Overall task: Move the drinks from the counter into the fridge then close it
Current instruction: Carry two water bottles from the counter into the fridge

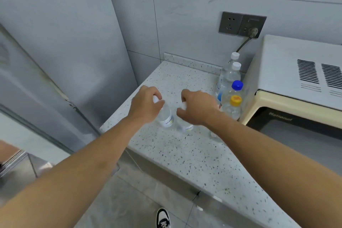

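Two clear bottles stand mid-frame on the speckled tabletop [194,157]. Left hand [146,105] clamps the left bottle [166,116] at its neck; right hand [199,107] clamps the right bottle [185,126] likewise, probably to carry both at once. Four more bottles [231,87] crowd beside the microwave [296,83], right of centre. Fridge [37,72] stands at left; door state unclear.

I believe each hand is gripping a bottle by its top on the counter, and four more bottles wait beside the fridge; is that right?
Not quite. The left hand and right hand do each grip a bottle's top on the counter, but the four waiting bottles stand beside the microwave, not the fridge, as the head view shows.
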`<state>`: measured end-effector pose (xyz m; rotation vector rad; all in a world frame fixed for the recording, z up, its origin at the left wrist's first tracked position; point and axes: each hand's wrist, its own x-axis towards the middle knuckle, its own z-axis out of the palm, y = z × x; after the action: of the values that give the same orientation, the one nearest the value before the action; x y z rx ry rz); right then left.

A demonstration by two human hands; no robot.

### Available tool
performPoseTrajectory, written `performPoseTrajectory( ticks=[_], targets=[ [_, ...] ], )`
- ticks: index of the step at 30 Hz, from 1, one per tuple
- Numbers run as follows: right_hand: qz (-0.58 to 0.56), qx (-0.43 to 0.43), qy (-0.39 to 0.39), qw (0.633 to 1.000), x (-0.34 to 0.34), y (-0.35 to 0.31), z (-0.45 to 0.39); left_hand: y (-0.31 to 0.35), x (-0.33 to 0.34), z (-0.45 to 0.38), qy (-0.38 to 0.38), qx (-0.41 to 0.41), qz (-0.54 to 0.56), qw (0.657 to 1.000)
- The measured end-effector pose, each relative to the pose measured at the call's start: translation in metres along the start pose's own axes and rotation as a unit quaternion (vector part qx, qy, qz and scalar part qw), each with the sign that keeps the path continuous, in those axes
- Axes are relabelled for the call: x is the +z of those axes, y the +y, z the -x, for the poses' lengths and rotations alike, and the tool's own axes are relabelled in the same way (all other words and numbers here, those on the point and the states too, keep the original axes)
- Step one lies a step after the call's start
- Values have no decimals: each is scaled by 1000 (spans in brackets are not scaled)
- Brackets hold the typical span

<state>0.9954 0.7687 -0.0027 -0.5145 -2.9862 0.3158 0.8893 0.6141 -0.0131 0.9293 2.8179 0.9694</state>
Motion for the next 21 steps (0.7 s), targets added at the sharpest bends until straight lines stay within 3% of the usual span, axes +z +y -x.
performPoseTrajectory(
  ticks=[5, 12, 16, 21],
  targets=[
    [-93, 42, 32, 994, 8, -1, 8, -10, -11, 3, -23, 25, -4, 999],
    [-278, 132, 173, 936, 56, -3, 35, -45, 11, 19, -9, 3, 180, 984],
    [-393, 181, 167, 886, 77, -8, 47, -59, 29, 23, -72, -21, 267, 961],
    [-472, 148, 108, 863, 107, -14, 68, -81, 50, 22, -144, -21, 279, 949]
  ],
)
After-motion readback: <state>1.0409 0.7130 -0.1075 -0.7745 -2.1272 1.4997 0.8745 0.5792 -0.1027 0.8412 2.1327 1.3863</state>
